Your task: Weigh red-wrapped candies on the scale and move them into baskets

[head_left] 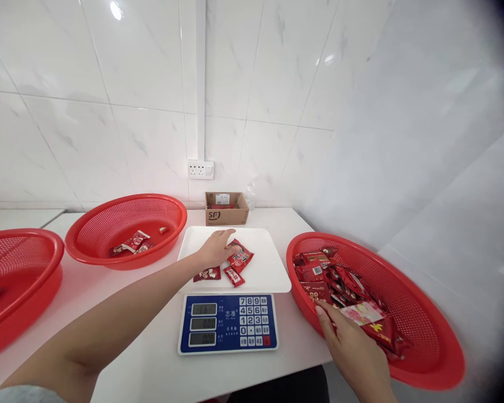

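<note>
My left hand (218,249) is over the white weighing pan (277,277) of a digital scale, fingers apart. Its lower finger or thumb rests on a red snack packet (242,257) lying on the pan. Close by on the pan are a smaller red packet (234,276) and a dark red packet (208,274), partly under my wrist. At the near rim of the right red basket (437,336), my right hand (350,344) has its fingertips pressed together at the edge of a red packet (315,290). Some of its fingers are hidden. A floral-patterned packet (363,312) lies beside these fingers.
The scale's blue keypad panel (229,324) faces me. Left of the pan stands a red basket (126,201) with several packets; another red basket (21,235) is farther left. A cardboard box (227,217) sits behind the pan, below a wall socket (200,169). Tiled wall rises behind.
</note>
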Motion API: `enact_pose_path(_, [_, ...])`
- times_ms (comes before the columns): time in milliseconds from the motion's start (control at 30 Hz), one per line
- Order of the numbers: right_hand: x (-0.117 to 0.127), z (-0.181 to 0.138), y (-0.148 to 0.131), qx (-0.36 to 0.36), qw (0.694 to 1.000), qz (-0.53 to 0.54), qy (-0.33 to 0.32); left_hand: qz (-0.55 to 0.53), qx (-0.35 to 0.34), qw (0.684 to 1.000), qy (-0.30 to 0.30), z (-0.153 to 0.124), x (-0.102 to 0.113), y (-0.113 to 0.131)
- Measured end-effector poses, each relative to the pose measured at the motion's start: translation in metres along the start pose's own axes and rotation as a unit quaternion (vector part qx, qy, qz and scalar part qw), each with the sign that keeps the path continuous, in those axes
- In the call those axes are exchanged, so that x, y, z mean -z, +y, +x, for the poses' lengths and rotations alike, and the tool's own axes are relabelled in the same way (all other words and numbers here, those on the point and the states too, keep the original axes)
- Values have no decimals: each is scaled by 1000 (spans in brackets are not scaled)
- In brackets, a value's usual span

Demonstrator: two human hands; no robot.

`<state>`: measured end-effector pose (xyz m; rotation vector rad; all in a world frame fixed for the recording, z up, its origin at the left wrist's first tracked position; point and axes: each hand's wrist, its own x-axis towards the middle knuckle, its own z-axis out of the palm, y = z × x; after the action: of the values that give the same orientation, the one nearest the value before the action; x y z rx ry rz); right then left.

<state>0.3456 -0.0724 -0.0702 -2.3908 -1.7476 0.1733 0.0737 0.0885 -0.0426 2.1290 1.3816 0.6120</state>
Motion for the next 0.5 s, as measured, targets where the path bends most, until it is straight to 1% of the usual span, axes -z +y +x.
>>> enact_pose_path(67, [-1, 1, 0, -5, 1000, -1, -2, 26, -28, 999, -18, -8, -2, 0])
enact_pose_path(133, [-1, 1, 0, -11, 1000, -1, 0, 65, -55, 994, -65, -16, -4, 1])
enact_pose_path(233, [-2, 1, 1, -8, 1000, -1, 11, 154, -91, 975, -131, -23, -6, -2])
enact_pose_path(267, [-2, 1, 1, -7, 1000, -1, 13, 179, -100, 969, -138, -23, -6, -5])
enact_pose_path(333, [-3, 1, 2, -6, 1000, -2, 17, 207, -110, 963, -132, -21, -4, -10])
enact_pose_path(433, [-4, 1, 2, -1, 1000, -6, 23, 222, -111, 961, -121, -15, 1, -15])
enact_pose_path(500, [-5, 2, 2, 3, 1000, -10, 27, 227, -110, 961, -118, -15, 3, -12])
